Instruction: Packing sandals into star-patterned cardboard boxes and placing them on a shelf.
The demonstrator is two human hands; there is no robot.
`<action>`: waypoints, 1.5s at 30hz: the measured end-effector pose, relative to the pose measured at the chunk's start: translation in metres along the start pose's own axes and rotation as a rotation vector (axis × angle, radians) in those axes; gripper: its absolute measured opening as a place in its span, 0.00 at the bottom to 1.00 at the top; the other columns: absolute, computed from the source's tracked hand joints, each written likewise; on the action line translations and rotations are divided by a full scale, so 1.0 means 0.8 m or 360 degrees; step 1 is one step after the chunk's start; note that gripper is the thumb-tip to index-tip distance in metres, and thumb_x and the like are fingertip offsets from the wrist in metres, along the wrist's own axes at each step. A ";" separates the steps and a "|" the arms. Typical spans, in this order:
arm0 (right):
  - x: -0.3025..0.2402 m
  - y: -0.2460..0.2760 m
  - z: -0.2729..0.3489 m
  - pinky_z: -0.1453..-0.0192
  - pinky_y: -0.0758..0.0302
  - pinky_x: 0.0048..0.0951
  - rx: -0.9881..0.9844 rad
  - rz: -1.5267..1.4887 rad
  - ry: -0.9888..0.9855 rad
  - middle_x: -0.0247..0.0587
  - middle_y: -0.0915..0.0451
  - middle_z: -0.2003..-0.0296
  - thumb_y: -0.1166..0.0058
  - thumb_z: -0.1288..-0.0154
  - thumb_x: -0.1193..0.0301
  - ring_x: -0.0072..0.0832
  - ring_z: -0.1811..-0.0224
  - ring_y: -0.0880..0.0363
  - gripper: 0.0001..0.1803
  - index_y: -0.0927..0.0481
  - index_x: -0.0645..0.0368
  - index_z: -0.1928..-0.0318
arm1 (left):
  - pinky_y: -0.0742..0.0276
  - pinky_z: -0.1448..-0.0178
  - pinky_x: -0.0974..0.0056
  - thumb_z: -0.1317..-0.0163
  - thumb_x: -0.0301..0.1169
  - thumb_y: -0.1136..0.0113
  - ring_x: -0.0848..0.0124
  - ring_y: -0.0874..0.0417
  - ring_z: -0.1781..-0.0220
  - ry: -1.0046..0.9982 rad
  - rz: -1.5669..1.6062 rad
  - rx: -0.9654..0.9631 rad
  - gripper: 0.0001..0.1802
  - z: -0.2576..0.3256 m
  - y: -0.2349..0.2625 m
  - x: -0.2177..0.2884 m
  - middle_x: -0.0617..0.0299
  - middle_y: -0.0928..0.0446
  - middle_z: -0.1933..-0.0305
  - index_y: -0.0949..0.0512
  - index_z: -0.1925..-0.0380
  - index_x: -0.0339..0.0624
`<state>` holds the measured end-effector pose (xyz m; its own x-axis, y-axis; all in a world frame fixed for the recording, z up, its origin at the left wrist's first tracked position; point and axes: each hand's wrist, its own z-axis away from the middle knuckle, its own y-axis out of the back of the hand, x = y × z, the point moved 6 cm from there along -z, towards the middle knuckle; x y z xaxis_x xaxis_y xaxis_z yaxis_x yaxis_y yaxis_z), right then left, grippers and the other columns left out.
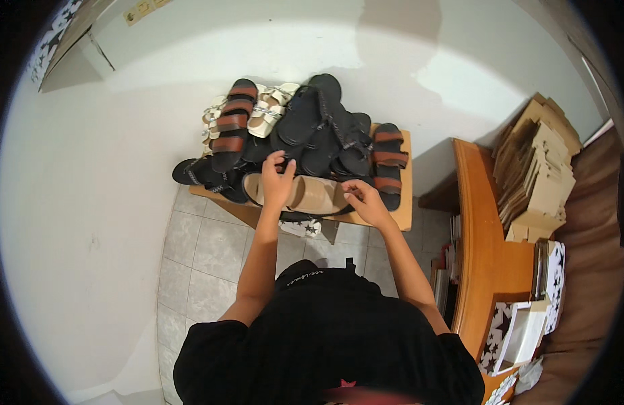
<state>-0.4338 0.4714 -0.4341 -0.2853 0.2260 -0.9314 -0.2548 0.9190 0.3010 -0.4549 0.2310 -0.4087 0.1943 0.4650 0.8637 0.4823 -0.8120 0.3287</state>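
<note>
A sandal with a beige insole and beige straps (313, 194) lies crosswise along the front of a small wooden table (404, 214). Over its left part hovers my left hand (278, 183), thumb and fingers apart, near the black sandals (302, 120) heaped behind. My right hand (367, 202) is at the sandal's right end, fingers bent and thumb apart; whether it touches the sandal is hard to see. Neither hand grips anything that shows. Black sandals with brown straps (230, 133) lie at the pile's left, and another brown-strapped sandal (387, 162) is at the right.
White buckled sandals (266, 113) are at the back left of the pile. To the right stands an orange-brown wooden desk (484, 270) bearing stacked flattened cardboard (538, 169) and a star-patterned box (507, 337). A white wall (244, 47) rises behind the table; grey tiles (214, 246) cover the floor.
</note>
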 end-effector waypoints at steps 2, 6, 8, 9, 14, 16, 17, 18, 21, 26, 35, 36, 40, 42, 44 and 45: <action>-0.005 -0.020 -0.043 0.59 0.27 0.25 -0.0022 -0.0052 -0.0019 0.42 0.24 0.65 0.47 0.42 0.72 0.24 0.66 0.25 0.15 0.27 0.64 0.54 | 0.29 0.57 0.62 0.47 0.42 0.38 0.63 0.25 0.64 0.0143 -0.0067 0.0013 0.27 -0.042 0.006 -0.030 0.51 0.27 0.61 0.29 0.52 0.35; 0.011 -0.058 -0.136 0.63 0.27 0.24 -0.0033 -0.0205 -0.0247 0.41 0.23 0.64 0.49 0.38 0.64 0.23 0.68 0.25 0.20 0.30 0.66 0.51 | 0.29 0.53 0.62 0.50 0.50 0.37 0.60 0.23 0.57 0.0513 0.0031 -0.0137 0.38 -0.116 -0.007 -0.089 0.43 0.26 0.57 0.32 0.52 0.26; 0.034 -0.067 -0.164 0.67 0.27 0.25 -0.0011 -0.0454 -0.0637 0.42 0.23 0.65 0.54 0.36 0.51 0.26 0.70 0.24 0.29 0.30 0.68 0.52 | 0.27 0.56 0.64 0.50 0.46 0.36 0.64 0.22 0.58 0.0864 0.0398 -0.0337 0.35 -0.118 -0.026 -0.068 0.46 0.24 0.57 0.30 0.54 0.24; 0.041 -0.063 -0.174 0.67 0.27 0.25 0.0012 -0.0452 -0.0654 0.42 0.23 0.65 0.54 0.36 0.51 0.26 0.70 0.24 0.29 0.30 0.68 0.52 | 0.27 0.56 0.64 0.50 0.46 0.36 0.64 0.22 0.58 0.0871 0.0400 -0.0365 0.35 -0.119 -0.043 -0.077 0.46 0.24 0.57 0.30 0.54 0.24; 0.059 -0.067 -0.186 0.57 0.26 0.36 0.0110 -0.0859 -0.1169 0.51 0.26 0.56 0.55 0.37 0.49 0.36 0.58 0.24 0.34 0.38 0.67 0.44 | 0.26 0.62 0.68 0.46 0.33 0.38 0.70 0.22 0.65 0.0741 0.0715 -0.0444 0.20 -0.100 -0.062 -0.062 0.53 0.22 0.64 0.28 0.61 0.27; 0.054 -0.058 -0.176 0.55 0.26 0.37 0.0150 -0.0813 -0.1238 0.52 0.27 0.54 0.54 0.37 0.50 0.38 0.55 0.24 0.33 0.38 0.66 0.43 | 0.26 0.62 0.68 0.46 0.33 0.38 0.70 0.22 0.65 0.0776 0.0715 -0.0482 0.22 -0.079 -0.070 -0.040 0.52 0.23 0.64 0.30 0.59 0.26; 0.044 -0.056 -0.171 0.55 0.25 0.39 0.0253 -0.1005 -0.1131 0.52 0.26 0.54 0.51 0.37 0.53 0.38 0.55 0.24 0.31 0.36 0.68 0.45 | 0.26 0.62 0.68 0.46 0.33 0.38 0.70 0.22 0.65 0.0786 0.0718 -0.0469 0.22 -0.070 -0.075 -0.046 0.52 0.23 0.64 0.30 0.59 0.26; 0.038 -0.055 -0.166 0.56 0.24 0.41 0.0357 -0.1195 -0.1020 0.51 0.26 0.54 0.49 0.38 0.57 0.38 0.55 0.24 0.29 0.35 0.69 0.47 | 0.29 0.70 0.71 0.45 0.34 0.38 0.73 0.23 0.70 0.0721 0.0741 -0.0438 0.20 -0.062 -0.082 -0.050 0.55 0.23 0.67 0.30 0.59 0.30; 0.071 -0.035 -0.147 0.50 0.28 0.47 0.0445 -0.1423 -0.0949 0.53 0.29 0.50 0.47 0.38 0.64 0.42 0.49 0.27 0.27 0.36 0.72 0.45 | 0.29 0.77 0.74 0.45 0.35 0.38 0.76 0.23 0.74 0.0556 0.0720 -0.0498 0.19 -0.044 -0.110 -0.053 0.57 0.24 0.69 0.31 0.60 0.34; 0.129 0.011 -0.118 0.38 0.40 0.31 0.0814 -0.1093 -0.0907 0.54 0.33 0.45 0.48 0.37 0.68 0.37 0.43 0.34 0.29 0.40 0.75 0.42 | 0.25 0.70 0.70 0.45 0.38 0.38 0.73 0.21 0.71 0.0635 0.0530 -0.1049 0.25 -0.020 -0.142 -0.028 0.55 0.23 0.65 0.33 0.54 0.31; 0.180 0.060 -0.076 0.37 0.41 0.31 0.0961 -0.0710 -0.1039 0.57 0.37 0.41 0.51 0.36 0.64 0.40 0.40 0.36 0.34 0.47 0.76 0.39 | 0.27 0.64 0.69 0.44 0.36 0.40 0.72 0.23 0.70 0.0249 0.0109 -0.0557 0.17 -0.081 -0.070 -0.027 0.58 0.22 0.70 0.23 0.59 0.36; 0.178 0.068 -0.080 0.37 0.41 0.33 0.0920 -0.0516 -0.1034 0.60 0.37 0.42 0.49 0.37 0.62 0.42 0.41 0.34 0.37 0.47 0.75 0.39 | 0.27 0.62 0.69 0.44 0.36 0.40 0.72 0.23 0.69 0.0210 0.0050 -0.0459 0.17 -0.093 -0.058 -0.037 0.58 0.22 0.69 0.23 0.59 0.36; 0.165 0.079 -0.090 0.37 0.40 0.39 0.0751 0.0161 -0.1311 0.62 0.40 0.42 0.46 0.41 0.58 0.50 0.42 0.36 0.39 0.45 0.73 0.39 | 0.29 0.54 0.67 0.44 0.37 0.40 0.70 0.24 0.59 0.0536 0.0085 -0.0310 0.25 -0.118 -0.023 -0.098 0.54 0.25 0.56 0.30 0.50 0.32; 0.123 0.073 -0.092 0.40 0.39 0.47 0.0803 0.0907 -0.1511 0.61 0.44 0.41 0.43 0.45 0.57 0.56 0.42 0.40 0.40 0.42 0.69 0.40 | 0.28 0.53 0.66 0.44 0.37 0.41 0.68 0.25 0.55 0.0773 0.0316 -0.0235 0.29 -0.118 -0.016 -0.116 0.53 0.27 0.52 0.34 0.46 0.31; 0.099 0.062 -0.099 0.41 0.39 0.48 0.0968 0.1067 -0.1225 0.59 0.45 0.42 0.42 0.47 0.57 0.56 0.42 0.42 0.39 0.41 0.67 0.41 | 0.28 0.51 0.64 0.44 0.37 0.42 0.66 0.25 0.51 0.0991 0.0563 -0.0163 0.32 -0.121 -0.018 -0.133 0.52 0.28 0.48 0.39 0.43 0.30; 0.079 0.057 -0.105 0.42 0.39 0.49 0.1127 0.1218 -0.0931 0.58 0.47 0.42 0.40 0.49 0.58 0.57 0.42 0.44 0.38 0.40 0.66 0.42 | 0.29 0.49 0.63 0.43 0.36 0.43 0.65 0.27 0.49 0.1080 0.0736 -0.0114 0.34 -0.123 -0.020 -0.142 0.51 0.31 0.47 0.43 0.41 0.30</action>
<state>-0.5411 0.5006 -0.4618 0.3697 0.7365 -0.5664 0.4159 0.4139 0.8097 -0.5687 0.1564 -0.4744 -0.2097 -0.2176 0.9532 0.4203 -0.9003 -0.1131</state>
